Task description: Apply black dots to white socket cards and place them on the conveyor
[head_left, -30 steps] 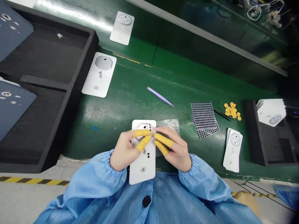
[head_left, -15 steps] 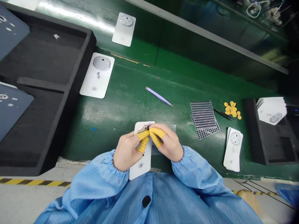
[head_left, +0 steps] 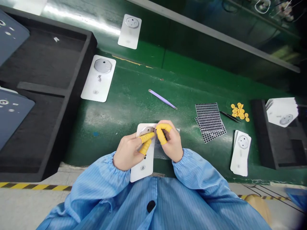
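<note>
In front of me lies a white rounded panel [head_left: 149,159] with a grey octagonal plate [head_left: 145,130] near its top and dark print partly covered by my thumb. My left hand [head_left: 129,151] rests across its left side, yellow cots on thumb and forefinger; those two fingers are stretched out with a gap between them. At the panel's upper right edge is my right hand [head_left: 171,140], its cotted thumb and forefinger curled together in a pinch. A tiny dark speck shows by their tips; what they hold is too small to name. Clear film [head_left: 160,150] lies under that hand.
Purple tweezers [head_left: 163,99] lie ahead. To the right are sheets of black dots [head_left: 210,123], black tweezers [head_left: 230,117], yellow finger cots [head_left: 240,111], stacked white panels [head_left: 240,159] and a black tray [head_left: 263,137]. Another black tray [head_left: 81,68] and a white panel [head_left: 97,86] stand left.
My right hand's fingertips have drawn slightly right, apart from my left fingertips. The left thumb and forefinger have shifted a little. The panel stays under my left hand.
</note>
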The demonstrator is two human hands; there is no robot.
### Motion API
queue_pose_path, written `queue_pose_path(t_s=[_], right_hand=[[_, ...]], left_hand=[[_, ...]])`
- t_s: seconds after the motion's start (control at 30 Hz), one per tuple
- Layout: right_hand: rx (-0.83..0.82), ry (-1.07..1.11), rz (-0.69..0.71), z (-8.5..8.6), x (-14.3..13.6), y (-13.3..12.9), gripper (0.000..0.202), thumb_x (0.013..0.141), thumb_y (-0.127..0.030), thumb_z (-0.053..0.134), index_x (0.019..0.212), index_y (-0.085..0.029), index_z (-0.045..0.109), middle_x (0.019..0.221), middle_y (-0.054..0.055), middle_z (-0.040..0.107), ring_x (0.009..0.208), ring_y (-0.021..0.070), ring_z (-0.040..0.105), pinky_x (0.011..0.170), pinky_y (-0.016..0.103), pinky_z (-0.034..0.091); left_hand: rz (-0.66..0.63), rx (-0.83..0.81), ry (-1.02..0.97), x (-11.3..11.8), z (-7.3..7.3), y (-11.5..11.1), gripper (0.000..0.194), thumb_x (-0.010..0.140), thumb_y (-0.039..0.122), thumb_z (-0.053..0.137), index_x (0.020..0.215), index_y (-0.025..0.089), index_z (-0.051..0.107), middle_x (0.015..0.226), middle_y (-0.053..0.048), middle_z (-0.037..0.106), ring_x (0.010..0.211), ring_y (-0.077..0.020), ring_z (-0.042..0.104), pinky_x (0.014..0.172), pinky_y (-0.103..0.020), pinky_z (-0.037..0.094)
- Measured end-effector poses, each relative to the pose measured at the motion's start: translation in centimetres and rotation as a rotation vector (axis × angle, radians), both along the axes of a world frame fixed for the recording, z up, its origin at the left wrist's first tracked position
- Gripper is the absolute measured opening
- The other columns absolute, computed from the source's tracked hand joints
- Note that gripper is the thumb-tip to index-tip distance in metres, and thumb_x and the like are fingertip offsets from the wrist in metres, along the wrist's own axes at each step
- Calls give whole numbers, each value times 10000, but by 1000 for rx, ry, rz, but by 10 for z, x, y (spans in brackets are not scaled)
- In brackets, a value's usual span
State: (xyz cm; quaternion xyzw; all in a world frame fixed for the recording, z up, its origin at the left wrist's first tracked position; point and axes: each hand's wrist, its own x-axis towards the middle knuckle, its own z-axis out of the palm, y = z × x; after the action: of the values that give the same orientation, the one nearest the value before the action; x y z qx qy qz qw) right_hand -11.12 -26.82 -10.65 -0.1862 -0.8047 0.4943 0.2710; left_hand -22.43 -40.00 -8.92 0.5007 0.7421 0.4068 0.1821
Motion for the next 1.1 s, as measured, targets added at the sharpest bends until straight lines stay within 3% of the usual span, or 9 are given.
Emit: queue_pose_path(t_s=[0.07,0.17,0.27,0.33,0.4,0.5,0.7,0.9,1.1], right_hand=[[6,-8,-50,-3,0,3,84,908,-151,499,925,-193,570,969,56,585,892,135,600,769,288,533],[242,18,-51,0,4,6,116,889,-128,528,971,-191,582,979,67,603,926,157,600,807,325,524],[412,50,-25,13,6,4,235,862,-89,559,1067,-201,579,1009,76,621,937,172,602,792,328,526],[422,66,-4,30,4,0,296,858,-88,561,1124,-218,565,999,62,643,924,170,613,792,321,535],[446,93,52,48,-2,-4,282,877,-118,534,1135,-227,565,995,44,666,917,163,627,840,328,538],[617,128,167,70,-10,-6,242,914,-126,430,1064,-202,604,1027,46,687,957,153,637,938,343,511],[894,76,217,77,0,-6,223,934,-180,419,1009,-137,625,1188,125,654,1229,249,535,1055,492,418],[841,58,254,75,6,-9,220,937,-236,442,1031,-136,613,1228,167,628,1300,266,478,1024,496,461],[733,17,334,76,4,-2,278,908,-253,501,1164,-177,579,1349,170,542,1332,276,436,1012,525,481]], left_hand=[[48,-93,-246,-10,2,-6,301,830,270,578,1041,114,726,1011,-148,742,883,-285,722,762,-364,599],[252,-78,-606,-27,8,-22,460,815,349,643,1203,104,628,1030,-135,739,879,-261,720,712,-298,601],[531,120,-703,-30,20,-35,845,774,293,716,1476,232,249,912,-34,763,751,-196,727,627,-252,602],[604,180,-717,-21,31,-36,920,773,247,722,1492,263,148,819,12,763,648,-169,716,580,-248,603],[567,183,-681,-6,42,-30,707,774,212,715,1399,218,385,755,13,756,599,-152,704,556,-223,596],[426,201,-538,14,52,-21,316,744,124,717,1048,196,670,696,28,738,578,-116,684,536,-155,559],[323,295,-482,28,52,-20,456,697,23,709,1085,260,680,841,31,758,644,-107,683,572,-154,544],[337,281,-428,28,55,-20,348,724,31,659,992,249,695,870,19,760,634,-125,679,564,-195,550],[331,178,-330,24,57,-18,212,683,88,689,830,238,663,664,40,701,509,-119,601,511,-216,519]])
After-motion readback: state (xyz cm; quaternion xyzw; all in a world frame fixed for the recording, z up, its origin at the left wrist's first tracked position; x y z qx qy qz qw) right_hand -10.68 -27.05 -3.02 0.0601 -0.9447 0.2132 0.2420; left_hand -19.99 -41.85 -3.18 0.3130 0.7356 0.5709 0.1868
